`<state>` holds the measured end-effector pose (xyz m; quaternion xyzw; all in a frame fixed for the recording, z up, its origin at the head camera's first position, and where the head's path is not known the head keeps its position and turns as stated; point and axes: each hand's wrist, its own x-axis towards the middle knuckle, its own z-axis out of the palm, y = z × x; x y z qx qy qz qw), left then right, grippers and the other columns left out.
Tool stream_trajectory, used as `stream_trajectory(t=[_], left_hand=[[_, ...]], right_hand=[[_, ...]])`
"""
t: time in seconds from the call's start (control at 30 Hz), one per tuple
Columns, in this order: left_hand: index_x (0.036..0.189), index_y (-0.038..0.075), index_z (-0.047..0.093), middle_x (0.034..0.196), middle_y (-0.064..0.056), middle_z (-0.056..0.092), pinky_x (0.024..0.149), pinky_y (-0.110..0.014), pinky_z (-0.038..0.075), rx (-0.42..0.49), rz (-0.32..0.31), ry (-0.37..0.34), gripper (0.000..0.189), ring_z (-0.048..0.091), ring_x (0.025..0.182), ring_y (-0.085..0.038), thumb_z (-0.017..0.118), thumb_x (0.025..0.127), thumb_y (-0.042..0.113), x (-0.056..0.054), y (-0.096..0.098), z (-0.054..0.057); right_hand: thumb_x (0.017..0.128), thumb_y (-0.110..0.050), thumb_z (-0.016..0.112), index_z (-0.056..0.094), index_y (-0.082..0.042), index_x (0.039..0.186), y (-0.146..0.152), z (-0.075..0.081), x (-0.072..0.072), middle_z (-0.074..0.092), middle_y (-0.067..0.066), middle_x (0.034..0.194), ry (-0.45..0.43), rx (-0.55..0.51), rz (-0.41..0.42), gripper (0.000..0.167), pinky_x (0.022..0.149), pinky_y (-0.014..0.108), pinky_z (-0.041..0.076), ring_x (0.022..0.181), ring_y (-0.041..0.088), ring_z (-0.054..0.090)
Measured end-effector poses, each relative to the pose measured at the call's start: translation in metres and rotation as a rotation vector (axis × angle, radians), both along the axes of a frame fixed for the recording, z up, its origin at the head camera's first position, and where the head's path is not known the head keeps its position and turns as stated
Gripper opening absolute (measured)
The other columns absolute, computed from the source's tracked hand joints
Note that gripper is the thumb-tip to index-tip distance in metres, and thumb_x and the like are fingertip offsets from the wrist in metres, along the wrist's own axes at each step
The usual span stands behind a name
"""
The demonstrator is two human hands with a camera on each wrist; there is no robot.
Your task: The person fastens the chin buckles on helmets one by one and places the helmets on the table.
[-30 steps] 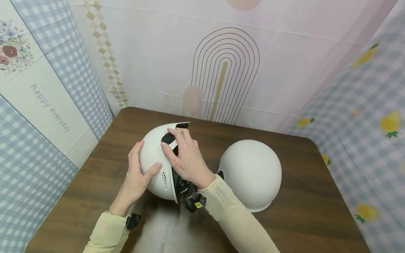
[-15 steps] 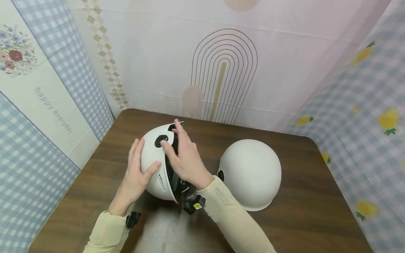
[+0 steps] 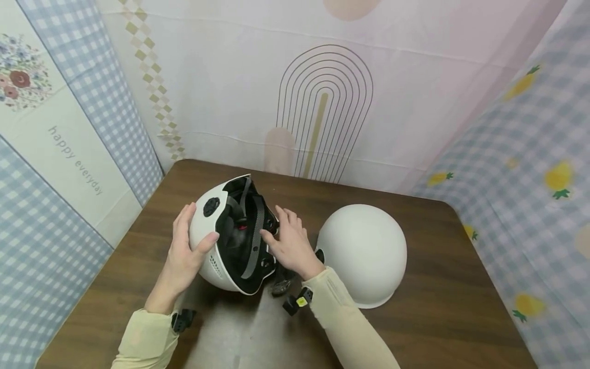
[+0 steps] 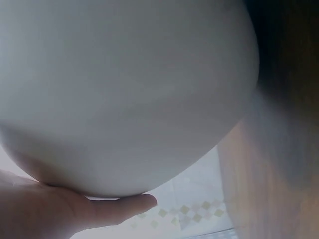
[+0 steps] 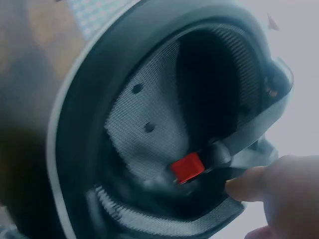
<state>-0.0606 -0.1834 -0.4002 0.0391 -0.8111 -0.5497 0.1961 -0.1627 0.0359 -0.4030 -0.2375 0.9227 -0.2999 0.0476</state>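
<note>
Watching remotely, I see the left hand [image 3: 185,253] gripping a smooth, mesh-lined domed helmet [image 3: 230,248] toward the table's [image 3: 461,292] far-left corner, right hand [image 3: 294,247] relaxed.

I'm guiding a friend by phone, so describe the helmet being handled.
On the brown table, find the left hand. It cups a white helmet, beside a white dome. Only the helmet shows its black inside and red buckle.
</note>
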Motion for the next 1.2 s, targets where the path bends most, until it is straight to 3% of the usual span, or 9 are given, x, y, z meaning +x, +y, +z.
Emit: stream_trajectory(t=[0.17, 0.37, 0.7, 0.93, 1.2], left_hand=[[0.154, 0.009, 0.025, 0.158, -0.013, 0.015, 0.108, -0.059, 0.019, -0.029, 0.007, -0.013, 0.082, 0.019, 0.141, -0.036, 0.069, 0.087, 0.028, 0.001, 0.001, 0.002], [0.153, 0.01, 0.027, 0.157, -0.013, 0.015, 0.108, -0.058, 0.019, -0.016, -0.007, -0.016, 0.077, 0.02, 0.141, -0.037, 0.066, 0.089, 0.027, 0.002, 0.0, 0.002], [0.152, 0.008, 0.026, 0.155, -0.014, 0.023, 0.109, -0.04, 0.019, 0.108, -0.035, -0.022, 0.071, 0.022, 0.139, -0.026, 0.06, 0.091, 0.02, 0.003, -0.008, -0.003], [0.151, 0.003, 0.026, 0.153, -0.015, 0.028, 0.099, -0.013, 0.025, 0.163, -0.044, -0.009, 0.066, 0.029, 0.135, -0.024, 0.055, 0.094, 0.018, 0.004, -0.014, -0.007], [0.149, -0.001, 0.028, 0.147, -0.017, 0.036, 0.096, -0.011, 0.03, 0.229, -0.052, -0.006, 0.056, 0.037, 0.126, -0.012, 0.046, 0.097, 0.01, 0.005, -0.015, -0.011]], right_hand=[[0.097, -0.051, 0.052, 0.025, -0.013, 0.154, 0.004, -0.014, -0.001, 0.029, 0.017, 0.152, -0.04, 0.046, -0.004, 0.074, 0.106, 0.057, 0.027, 0.136, 0.034, 0.031], [0.096, -0.043, 0.056, 0.027, -0.01, 0.153, 0.008, -0.021, 0.0, 0.03, 0.019, 0.151, -0.048, 0.023, -0.011, 0.072, 0.104, 0.059, 0.028, 0.134, 0.036, 0.032], [0.096, -0.042, 0.057, 0.03, -0.006, 0.152, 0.007, -0.025, 0.001, 0.025, 0.018, 0.154, -0.054, 0.021, 0.03, 0.072, 0.105, 0.059, 0.027, 0.137, 0.035, 0.028], [0.095, -0.042, 0.058, 0.035, -0.007, 0.149, 0.007, -0.025, 0.003, 0.024, 0.016, 0.155, -0.03, 0.032, 0.028, 0.068, 0.107, 0.058, 0.026, 0.137, 0.034, 0.029], [0.093, -0.039, 0.061, 0.048, -0.004, 0.14, 0.01, -0.023, 0.004, 0.018, 0.013, 0.156, 0.018, 0.008, 0.029, 0.059, 0.105, 0.057, 0.028, 0.135, 0.034, 0.03]])
